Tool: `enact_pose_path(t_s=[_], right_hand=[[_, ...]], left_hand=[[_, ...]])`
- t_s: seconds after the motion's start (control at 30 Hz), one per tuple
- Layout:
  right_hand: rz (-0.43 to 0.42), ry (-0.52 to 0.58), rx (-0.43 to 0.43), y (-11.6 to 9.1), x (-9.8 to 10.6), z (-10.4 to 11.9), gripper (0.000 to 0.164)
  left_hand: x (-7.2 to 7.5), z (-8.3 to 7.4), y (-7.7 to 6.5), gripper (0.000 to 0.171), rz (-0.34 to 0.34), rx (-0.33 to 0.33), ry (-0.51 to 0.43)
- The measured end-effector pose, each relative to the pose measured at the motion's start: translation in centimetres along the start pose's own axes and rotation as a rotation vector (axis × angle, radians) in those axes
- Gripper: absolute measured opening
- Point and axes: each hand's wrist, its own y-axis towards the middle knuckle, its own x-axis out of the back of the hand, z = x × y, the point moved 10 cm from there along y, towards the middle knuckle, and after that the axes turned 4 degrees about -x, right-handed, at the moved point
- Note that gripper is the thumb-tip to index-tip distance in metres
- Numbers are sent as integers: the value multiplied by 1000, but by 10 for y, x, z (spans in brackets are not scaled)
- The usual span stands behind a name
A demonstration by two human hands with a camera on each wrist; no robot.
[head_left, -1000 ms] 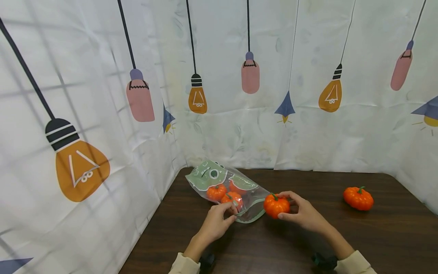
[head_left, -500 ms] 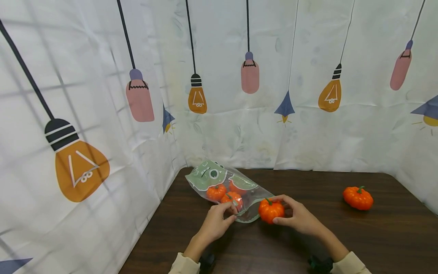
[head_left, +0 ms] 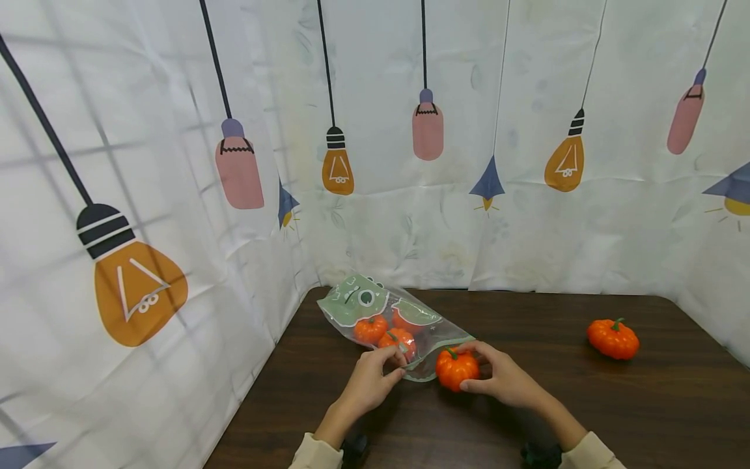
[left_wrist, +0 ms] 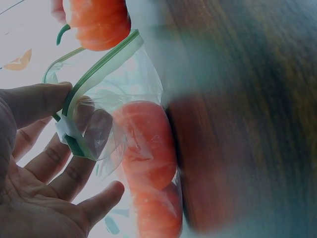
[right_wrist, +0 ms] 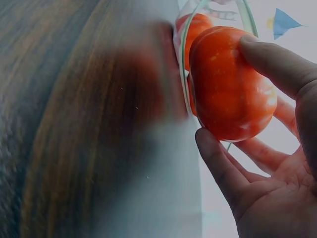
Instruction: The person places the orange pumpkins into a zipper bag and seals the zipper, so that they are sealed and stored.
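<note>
My left hand (head_left: 373,378) pinches the green-edged rim of a clear zip bag (left_wrist: 148,74) near its white slider (left_wrist: 63,128), thumb on one side and fingers behind. The bag lies on the table with its mouth spread toward the right. Inside it are several small orange pumpkins (head_left: 371,329), seen through the plastic. My right hand (head_left: 505,378) grips another small orange pumpkin (right_wrist: 230,84) with a green stem, between thumb and fingers. That pumpkin is right at the bag's mouth, overlapping the rim in the head and right wrist views.
One more orange pumpkin (head_left: 613,339) sits by itself on the right side of the dark wooden table (head_left: 545,319). A white curtain (head_left: 387,234) printed with hanging lamps stands behind the table and along its left side.
My right hand has moved left and slightly nearer with its pumpkin, from the bag's right edge to in front of the mouth. The left hand and the bag have stayed in place.
</note>
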Motion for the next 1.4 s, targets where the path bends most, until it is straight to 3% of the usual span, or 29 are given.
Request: enact_pose_path(t_s=[0.5, 0.73, 1.2, 1.4], right_hand=[[-18, -12, 17, 7, -9, 1, 54], [-71, -22, -1, 12, -10, 0, 55], [-264, -69, -212, 18, -2, -11, 66], [-312, -120, -260, 19, -1, -14, 66]], left_hand=[[0, 1, 0, 16, -10, -6, 11], [1, 0, -1, 16, -19, -8, 14], [1, -2, 0, 15, -13, -15, 14], [-1, -1, 0, 17, -9, -19, 13]])
